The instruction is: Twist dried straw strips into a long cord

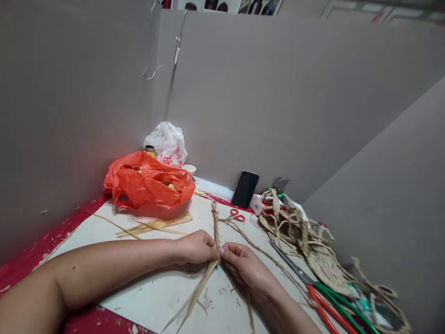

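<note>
Head view: a slim straw-coloured braid (216, 226), tight and knobbly along its far length, stretches away over the middle of the white board (135, 290), splaying at the near end into flat, loose, paler strips (199, 293). The left hand (199, 246) and right hand (243, 265) nearly meet, thumbs and fingertips pinching it where plait gives way to fibre. Red-handled scissors (238, 215) lie just right of its far part; an orange bag (146, 191) sits far left, coiled rope (321, 266) at right

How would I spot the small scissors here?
Start at the white board. Near its far edge, just below the black phone in the picture, lie the small scissors. Both finger loops are red, unlike the long shears with red and green handles.
</note>
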Demonstrator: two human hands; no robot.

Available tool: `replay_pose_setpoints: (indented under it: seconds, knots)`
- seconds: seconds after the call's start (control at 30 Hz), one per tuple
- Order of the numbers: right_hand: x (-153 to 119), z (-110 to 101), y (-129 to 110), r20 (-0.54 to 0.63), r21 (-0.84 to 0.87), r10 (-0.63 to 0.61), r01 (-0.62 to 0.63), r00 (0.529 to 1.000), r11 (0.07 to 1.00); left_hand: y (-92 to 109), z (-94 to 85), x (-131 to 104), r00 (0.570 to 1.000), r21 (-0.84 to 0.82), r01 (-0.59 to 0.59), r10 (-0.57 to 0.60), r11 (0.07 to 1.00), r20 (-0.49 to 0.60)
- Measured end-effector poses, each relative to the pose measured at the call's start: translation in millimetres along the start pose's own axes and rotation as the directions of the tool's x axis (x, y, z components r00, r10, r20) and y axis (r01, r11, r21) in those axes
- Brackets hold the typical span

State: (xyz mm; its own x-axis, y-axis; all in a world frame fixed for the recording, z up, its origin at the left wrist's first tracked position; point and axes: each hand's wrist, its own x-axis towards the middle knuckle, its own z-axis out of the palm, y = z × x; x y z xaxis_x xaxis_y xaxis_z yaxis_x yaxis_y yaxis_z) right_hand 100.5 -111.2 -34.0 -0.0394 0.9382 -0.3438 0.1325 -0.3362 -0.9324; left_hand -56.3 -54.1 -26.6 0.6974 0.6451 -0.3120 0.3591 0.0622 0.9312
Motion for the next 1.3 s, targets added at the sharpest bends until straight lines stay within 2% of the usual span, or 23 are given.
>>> replay_pose_setpoints:
  seconds: [0.1, 0.2, 0.27, 0.33, 0.47, 0.57, 0.67, 0.73, 0.8, 0.9, 0.97, 1.07, 1.2, 1.3]
  knots:
    - [-0.7, 1.6, -2.5, -0.001, -0.03, -0.003, 0.002, 1.0, 1.0, 6.1, -1.1, -4.1, 1.0, 0.048, 0.008, -0.007, 0.999, -0.005]
    - [-3.1, 3.1, -5.2, 0.031, -0.11, 0.015, -0.011, 0.999, 0.994, 10.9, -1.9, -7.6, 0.994, 0.179, -0.082, 0.093, 0.981, -0.053]
    - [-3.7, 3.8, -5.1, 0.06, -0.154, 0.028, -0.019, 0.998, 0.988, 12.8, -1.8, -9.2, 0.991, 0.234, -0.094, 0.113, 0.968, -0.068]
    - [-2.2, 4.4, -3.1, 0.062, -0.173, 0.007, 0.004, 0.998, 0.985, 13.9, -1.2, -9.7, 0.995, 0.238, -0.046, 0.066, 0.97, -0.073]
    - [5.2, 6.0, 3.7, 0.008, -0.204, -0.148, 0.147, 0.989, 0.968, 17.4, -1.7, -8.4, 0.996, 0.243, 0.06, -0.043, 0.968, -0.075]
    - [7.2, 6.8, 5.9, -0.017, -0.208, -0.216, 0.207, 0.976, 0.956, 26.1, -8.6, -11.1, 0.997, 0.325, 0.076, -0.072, 0.943, -0.024]
    - [3.9, 5.5, 3.7, -0.008, -0.151, -0.175, 0.172, 0.985, 0.973, 41.1, -24.4, -22.3, 0.997, 0.44, 0.045, -0.068, 0.897, 0.036]
    - [0.9, 3.7, 1.3, 0.02, -0.096, -0.121, 0.122, 0.992, 0.988, 52.0, -39.9, -34.3, 0.996, 0.494, 0.056, -0.08, 0.868, 0.027]
    - [-0.8, 1.8, -0.4, 0.055, -0.038, -0.077, 0.079, 0.996, 0.996, 60.6, -58.7, -48.5, 0.998, 0.574, 0.07, -0.059, 0.816, -0.038]
    - [-0.4, -0.3, 0.1, 0.103, 0.039, -0.036, 0.032, 0.994, 0.999, 66.1, -89.2, -71.3, 0.985, 0.753, 0.072, 0.072, 0.654, -0.156]
    - [0.8, -0.9, 1.8, 0.124, 0.079, -0.034, 0.024, 0.992, 0.997, 64.4, -106.5, -86.5, 0.969, 0.826, 0.116, 0.119, 0.552, -0.216]
    - [1.4, -1.1, 3.8, 0.124, 0.1, -0.048, 0.036, 0.991, 0.994, 53.8, -119.6, -106.8, 0.973, 0.854, 0.161, 0.064, 0.495, -0.221]
    - [0.0, -0.6, 3.3, 0.13, 0.1, -0.042, 0.029, 0.991, 0.995, 22.6, -115.1, -122.0, 0.985, 0.893, 0.164, -0.027, 0.42, -0.168]
    - [-0.1, -0.4, 3.0, 0.132, 0.097, -0.031, 0.018, 0.991, 0.995, -4.7, -110.2, -123.5, 0.978, 0.928, 0.139, 0.099, 0.345, -0.183]
